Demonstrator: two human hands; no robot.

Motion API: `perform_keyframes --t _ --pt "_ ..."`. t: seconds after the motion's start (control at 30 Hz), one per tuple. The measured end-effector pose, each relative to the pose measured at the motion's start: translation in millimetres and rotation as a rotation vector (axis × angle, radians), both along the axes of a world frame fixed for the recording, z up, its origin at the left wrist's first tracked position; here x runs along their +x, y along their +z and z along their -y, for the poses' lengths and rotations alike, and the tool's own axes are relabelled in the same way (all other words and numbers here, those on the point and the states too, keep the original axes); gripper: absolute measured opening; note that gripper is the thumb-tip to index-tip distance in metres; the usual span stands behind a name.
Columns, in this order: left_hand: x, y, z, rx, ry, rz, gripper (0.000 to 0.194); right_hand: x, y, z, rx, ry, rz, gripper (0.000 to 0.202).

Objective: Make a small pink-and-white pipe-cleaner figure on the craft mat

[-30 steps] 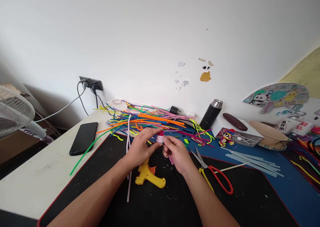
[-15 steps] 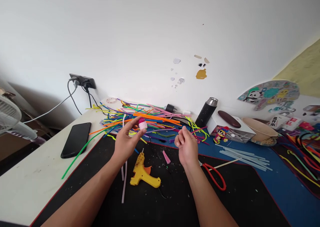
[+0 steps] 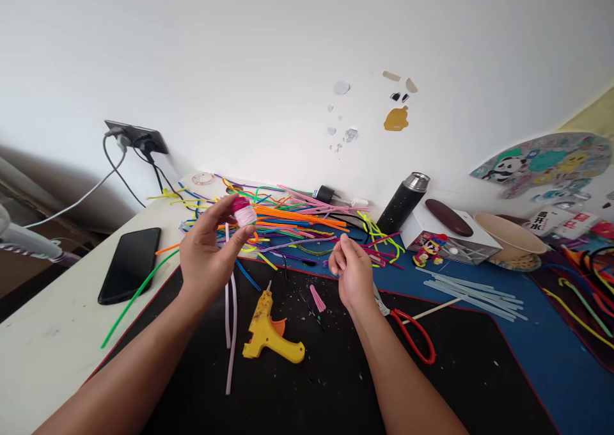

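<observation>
A small roll, magenta at one end and pale pink below [image 3: 245,213], is pinched between the thumb and fingers of my left hand [image 3: 206,249], above the mat's left part. My right hand [image 3: 354,272] is raised with its fingers curled together; whatever they hold, if anything, is too small to name. Between and below my hands a yellow glue gun [image 3: 269,332] lies on the black mat [image 3: 297,403]. A small pink bundle [image 3: 317,298] lies near its nozzle. Pale lilac strips [image 3: 231,332] lie left of the glue gun. Red-handled scissors [image 3: 416,339] are partly behind my right wrist.
Colourful pipe cleaners [image 3: 292,217] pile up along the wall. A black phone [image 3: 130,265] lies at the left. Towards the right stand a black flask [image 3: 403,201], a white box [image 3: 460,240] and a small figurine [image 3: 429,249]. Translucent sticks [image 3: 474,297] lie in front of them.
My left hand has moved left and slightly up with the pink roll. My right hand has shifted slightly, its fingers still curled. The whole view has changed a little.
</observation>
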State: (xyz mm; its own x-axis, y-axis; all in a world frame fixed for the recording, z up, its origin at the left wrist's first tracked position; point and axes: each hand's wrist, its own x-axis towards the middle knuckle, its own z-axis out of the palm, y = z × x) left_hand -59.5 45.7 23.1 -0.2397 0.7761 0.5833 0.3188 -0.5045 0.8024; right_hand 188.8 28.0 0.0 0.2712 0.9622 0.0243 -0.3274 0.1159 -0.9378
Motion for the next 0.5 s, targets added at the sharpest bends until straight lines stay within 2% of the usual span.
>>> perform_keyframes --t 0.17,0.3,0.4,0.5 --pt "10.6 1.2 -18.2 -0.038 -0.031 0.029 0.054 -6.4 -2.6 -18.4 -0.021 0.082 0.035 0.048" --pt "13.7 10.7 -34.0 -0.02 -0.025 0.006 0.056 -10.1 -2.2 -31.5 -0.021 0.125 0.064 0.048" --pt "12.6 21.3 -38.8 0.027 -0.022 0.029 0.056 -10.8 4.7 -32.0 -0.012 0.178 0.114 0.048" --pt "10.4 29.9 -35.2 0.002 -0.045 0.005 0.059 -10.3 20.5 -25.2 0.005 0.219 0.214 0.049"
